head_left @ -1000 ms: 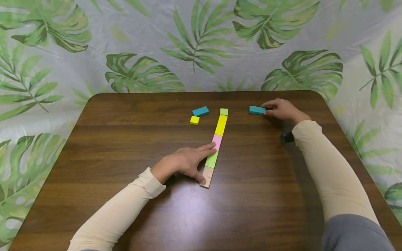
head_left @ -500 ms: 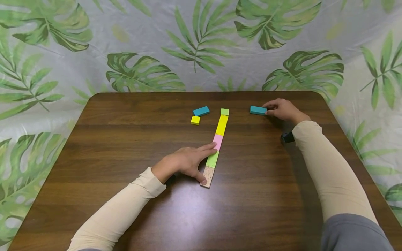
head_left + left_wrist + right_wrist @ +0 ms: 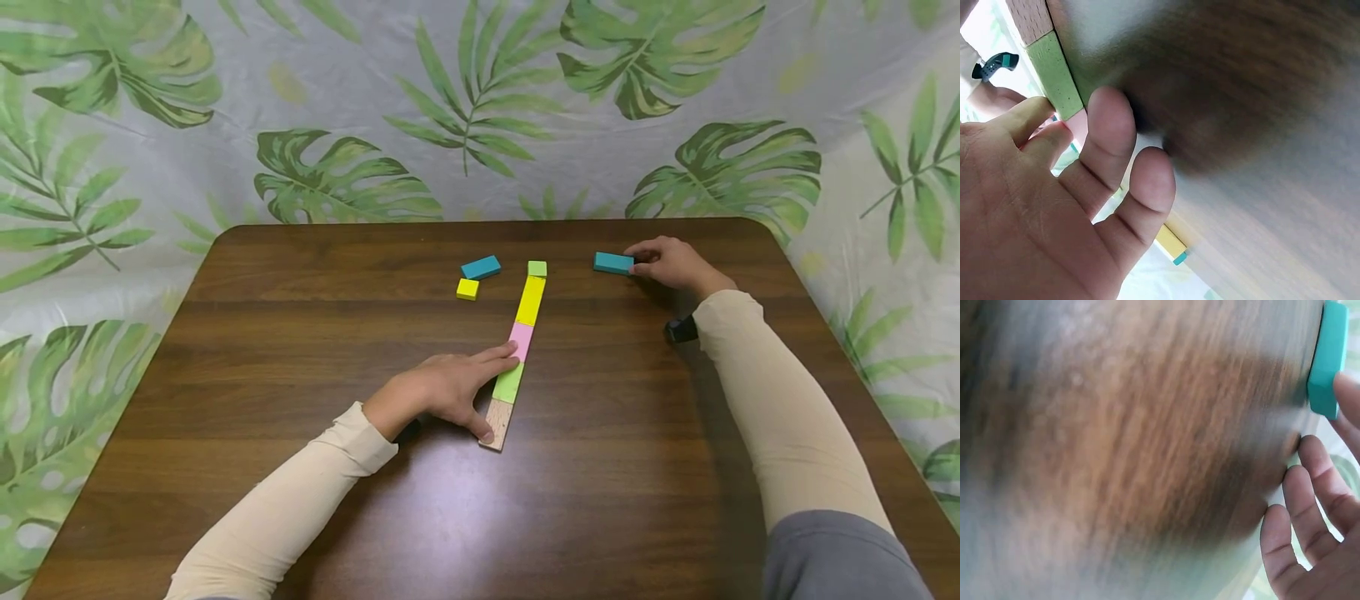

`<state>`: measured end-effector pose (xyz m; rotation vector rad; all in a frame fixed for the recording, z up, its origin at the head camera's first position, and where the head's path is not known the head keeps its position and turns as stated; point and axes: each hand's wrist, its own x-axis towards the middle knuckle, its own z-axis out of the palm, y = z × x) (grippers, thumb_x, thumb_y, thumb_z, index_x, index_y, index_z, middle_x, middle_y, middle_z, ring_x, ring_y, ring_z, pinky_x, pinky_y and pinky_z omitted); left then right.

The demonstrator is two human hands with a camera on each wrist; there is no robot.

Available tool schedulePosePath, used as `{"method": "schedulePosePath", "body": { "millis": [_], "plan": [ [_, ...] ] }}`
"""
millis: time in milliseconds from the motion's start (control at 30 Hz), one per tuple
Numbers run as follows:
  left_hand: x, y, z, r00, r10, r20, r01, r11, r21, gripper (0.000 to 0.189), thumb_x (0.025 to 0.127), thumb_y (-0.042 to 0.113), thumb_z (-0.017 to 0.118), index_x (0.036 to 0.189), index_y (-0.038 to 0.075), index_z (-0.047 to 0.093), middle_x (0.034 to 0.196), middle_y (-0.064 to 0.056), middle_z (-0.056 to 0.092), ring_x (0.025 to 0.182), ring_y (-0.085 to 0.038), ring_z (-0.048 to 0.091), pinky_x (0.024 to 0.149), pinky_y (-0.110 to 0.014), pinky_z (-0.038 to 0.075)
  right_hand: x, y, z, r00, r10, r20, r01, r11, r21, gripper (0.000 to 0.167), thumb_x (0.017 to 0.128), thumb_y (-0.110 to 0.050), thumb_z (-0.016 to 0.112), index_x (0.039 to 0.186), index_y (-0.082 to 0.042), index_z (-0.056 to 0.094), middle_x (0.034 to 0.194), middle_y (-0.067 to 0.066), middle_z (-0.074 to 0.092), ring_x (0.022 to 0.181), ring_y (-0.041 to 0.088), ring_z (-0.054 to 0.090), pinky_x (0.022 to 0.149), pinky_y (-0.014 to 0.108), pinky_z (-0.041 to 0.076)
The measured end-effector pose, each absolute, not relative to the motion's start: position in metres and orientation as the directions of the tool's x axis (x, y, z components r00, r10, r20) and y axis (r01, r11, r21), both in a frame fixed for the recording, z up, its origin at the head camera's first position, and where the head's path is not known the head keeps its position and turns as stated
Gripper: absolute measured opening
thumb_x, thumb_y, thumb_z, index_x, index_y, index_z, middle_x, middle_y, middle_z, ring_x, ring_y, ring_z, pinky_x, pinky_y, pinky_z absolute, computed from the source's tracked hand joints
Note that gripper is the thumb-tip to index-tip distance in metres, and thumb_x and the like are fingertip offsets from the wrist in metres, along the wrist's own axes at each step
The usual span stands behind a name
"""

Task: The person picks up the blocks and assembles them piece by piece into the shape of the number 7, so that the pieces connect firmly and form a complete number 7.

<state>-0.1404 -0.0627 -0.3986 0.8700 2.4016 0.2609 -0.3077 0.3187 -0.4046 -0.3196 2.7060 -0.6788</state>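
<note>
A straight row of blocks runs away from me on the table in the head view. Its near end is a bare wooden block [image 3: 500, 414], followed by a light green block [image 3: 509, 383], a pink block [image 3: 522, 334], a long yellow block [image 3: 531, 300] and a small green block [image 3: 537, 268]. My left hand [image 3: 450, 387] lies along the row's left side, thumb on the wooden block, two fingertips reaching the pink and green ones; its other fingers [image 3: 1113, 125] are held apart. At the far right, my right hand [image 3: 675, 262] pinches the right end of a teal block [image 3: 612, 262].
Left of the row's far end lie a blue block [image 3: 481, 267] and a small yellow block [image 3: 467, 289], close together. The brown wooden table [image 3: 300, 333] ends at a leaf-patterned cloth [image 3: 480, 108] behind. A dark wrist device [image 3: 681, 329] shows under the right sleeve.
My right hand and the teal block have shifted very slightly left in the last half second. The left hand and the row stay as they were.
</note>
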Motion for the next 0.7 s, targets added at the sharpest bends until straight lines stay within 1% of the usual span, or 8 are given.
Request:
{"method": "schedulePosePath", "body": {
  "millis": [167,333,467,700],
  "plan": [
    [-0.1399,-0.0634,-0.3994,-0.631,0.636,-0.443,0.523,0.771,0.362,0.107,0.076,0.049,0.081,0.16,0.033,0.017,0.168,0.02,0.002,0.141,-0.024,0.046,0.106,-0.045,0.043,-0.3082,0.3179,-0.4062,-0.914,-0.294,-0.28,-0.121,0.855,-0.504,0.048,0.1,-0.025,0.056,0.143,-0.003,0.05,0.14,0.029,0.049,0.121,0.043,0.05,0.1,0.059,0.041],
    [-0.1396,-0.0635,-0.3992,-0.63,0.638,-0.442,0.528,0.77,0.36,0.107,0.076,0.05,0.081,0.16,0.033,0.017,0.168,0.02,0.002,0.141,-0.024,0.046,0.107,-0.045,0.042,-0.3097,0.3171,-0.4093,-0.915,-0.302,-0.269,-0.139,0.859,-0.492,0.052,0.098,-0.027,0.06,0.143,-0.003,0.051,0.138,0.028,0.05,0.121,0.043,0.05,0.1,0.059,0.041],
    [-0.1396,-0.0635,-0.3989,-0.631,0.637,-0.443,0.526,0.771,0.358,0.107,0.076,0.049,0.081,0.159,0.033,0.017,0.168,0.019,0.002,0.141,-0.024,0.046,0.108,-0.045,0.042,-0.3104,0.3151,-0.4101,-0.926,-0.288,-0.246,-0.144,0.869,-0.473,0.05,0.097,-0.026,0.062,0.14,-0.003,0.053,0.135,0.028,0.052,0.118,0.042,0.051,0.099,0.058,0.042],
    [-0.1398,-0.0638,-0.3994,-0.629,0.638,-0.443,0.525,0.77,0.363,0.106,0.076,0.049,0.081,0.159,0.033,0.018,0.168,0.019,0.002,0.141,-0.024,0.047,0.107,-0.045,0.043,-0.3108,0.3125,-0.4101,-0.931,-0.276,-0.239,-0.137,0.87,-0.473,0.048,0.097,-0.026,0.062,0.139,-0.003,0.056,0.131,0.028,0.057,0.114,0.04,0.055,0.096,0.057,0.044]
  ]
}}
